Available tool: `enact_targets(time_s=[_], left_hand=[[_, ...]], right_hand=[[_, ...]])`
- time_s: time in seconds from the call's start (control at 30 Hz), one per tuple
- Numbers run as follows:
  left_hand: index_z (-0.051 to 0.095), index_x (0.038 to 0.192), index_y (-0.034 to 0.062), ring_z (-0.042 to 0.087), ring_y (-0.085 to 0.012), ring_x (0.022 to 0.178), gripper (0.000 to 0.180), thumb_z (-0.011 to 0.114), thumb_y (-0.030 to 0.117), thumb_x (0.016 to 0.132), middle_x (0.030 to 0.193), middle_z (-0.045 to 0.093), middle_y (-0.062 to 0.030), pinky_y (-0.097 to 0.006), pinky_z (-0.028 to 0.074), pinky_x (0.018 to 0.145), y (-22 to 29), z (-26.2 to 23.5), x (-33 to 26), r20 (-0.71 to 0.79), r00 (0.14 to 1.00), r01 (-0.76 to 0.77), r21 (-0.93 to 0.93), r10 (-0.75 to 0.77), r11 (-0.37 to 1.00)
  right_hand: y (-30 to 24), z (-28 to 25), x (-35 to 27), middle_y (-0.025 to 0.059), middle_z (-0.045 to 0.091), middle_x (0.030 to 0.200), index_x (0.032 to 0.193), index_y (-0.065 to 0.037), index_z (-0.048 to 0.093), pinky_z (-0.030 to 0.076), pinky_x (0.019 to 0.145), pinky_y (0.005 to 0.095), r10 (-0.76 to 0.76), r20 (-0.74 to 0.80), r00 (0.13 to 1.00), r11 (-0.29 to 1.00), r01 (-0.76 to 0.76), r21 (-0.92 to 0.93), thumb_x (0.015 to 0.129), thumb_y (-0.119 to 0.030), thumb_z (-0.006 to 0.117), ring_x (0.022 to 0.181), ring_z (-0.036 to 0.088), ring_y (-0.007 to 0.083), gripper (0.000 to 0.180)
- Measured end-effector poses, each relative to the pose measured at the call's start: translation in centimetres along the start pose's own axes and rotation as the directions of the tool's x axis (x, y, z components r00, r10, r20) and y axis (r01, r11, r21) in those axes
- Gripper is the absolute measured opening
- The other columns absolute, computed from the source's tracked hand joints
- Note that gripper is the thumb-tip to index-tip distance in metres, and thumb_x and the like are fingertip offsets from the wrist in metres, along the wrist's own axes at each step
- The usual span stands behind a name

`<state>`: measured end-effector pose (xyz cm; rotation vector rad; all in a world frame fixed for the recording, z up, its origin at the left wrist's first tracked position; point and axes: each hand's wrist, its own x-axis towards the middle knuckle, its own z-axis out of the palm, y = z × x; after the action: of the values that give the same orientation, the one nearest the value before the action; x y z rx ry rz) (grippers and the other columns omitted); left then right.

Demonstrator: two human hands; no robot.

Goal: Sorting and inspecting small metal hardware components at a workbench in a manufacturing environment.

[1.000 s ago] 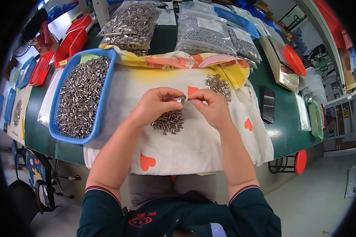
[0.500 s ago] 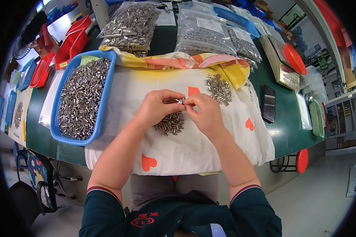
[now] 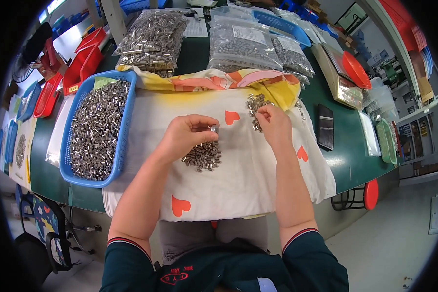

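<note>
Landmark: the white cloth with red hearts [image 3: 238, 180] spread over the green table [image 3: 44, 170]. The left hand [image 3: 187, 136] sits at the cloth's centre, fingers pinched together on one small metal sleeve [image 3: 213, 129], directly above a small pile of sleeves [image 3: 203, 155]. The right hand [image 3: 273, 124] rests toward the cloth's far edge, fingertips closed on pieces of a second pile [image 3: 256, 109]. A blue basket of sleeves [image 3: 124, 146] overlaps the cloth's left edge.

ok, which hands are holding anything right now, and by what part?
Left hand pinches a small metal sleeve at its fingertips, above the near pile. Right hand touches the far pile; whether it grips a piece cannot be told.
</note>
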<state>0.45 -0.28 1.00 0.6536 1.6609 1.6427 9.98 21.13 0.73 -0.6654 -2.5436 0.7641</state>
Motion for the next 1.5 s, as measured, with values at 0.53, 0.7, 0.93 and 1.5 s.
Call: enact_targets(time_s=[0.53,0.7,0.93,1.5], left_hand=[[0.059,0.096,-0.0019,0.056,-0.0067,0.075,0.023,0.064,0.001,0.073,0.084,0.061,-0.0023,-0.02,0.046,0.067,-0.2,0.7,0.3,0.019,1.0,0.006,-0.004,-0.006,1.0],[0.059,0.097,-0.0019,0.056,-0.0067,0.075,0.024,0.064,0.0,0.073,0.084,0.061,-0.0029,-0.02,0.046,0.068,-0.5,0.1,0.1,0.006,1.0,-0.013,-0.106,0.013,0.994],[0.059,0.098,-0.0021,0.056,-0.0072,0.075,0.026,0.065,0.001,0.073,0.085,0.061,-0.004,-0.02,0.047,0.069,-0.8,0.7,0.2,0.037,0.999,0.004,-0.155,0.002,0.988],[0.06,0.098,-0.0025,0.058,-0.0096,0.078,0.027,0.066,0.0,0.071,0.088,0.063,-0.0067,-0.023,0.048,0.071,-0.4,0.8,-0.3,-0.021,0.998,-0.051,0.068,0.052,0.996]], right_hand=[[0.2,2.4,0.3,0.0094,0.057,0.07,0.065,-0.006,0.059,0.042,0.067,0.0375,-0.203,0.035,0.979,0.943,0.205,-0.263,0.069,-0.011,0.059,0.07,0.054,0.0265,0.007],[-2.1,1.8,-0.5,0.0085,0.058,0.068,0.069,-0.004,0.059,0.044,0.064,0.0344,-0.295,0.039,0.955,0.927,0.296,-0.228,0.069,-0.009,0.059,0.067,0.056,0.0229,0.005],[-5.5,0.6,-3.3,0.0032,0.059,0.071,0.075,-0.001,0.057,0.043,0.061,0.0226,-0.218,0.265,0.939,0.842,0.044,0.538,0.069,-0.004,0.06,0.065,0.053,0.0096,0.007],[-6.1,1.3,-4.2,0.0074,0.056,0.068,0.073,-0.003,0.057,0.043,0.057,0.0301,-0.479,0.055,0.876,0.86,0.456,0.227,0.065,-0.002,0.061,0.063,0.055,0.0214,0.009]])
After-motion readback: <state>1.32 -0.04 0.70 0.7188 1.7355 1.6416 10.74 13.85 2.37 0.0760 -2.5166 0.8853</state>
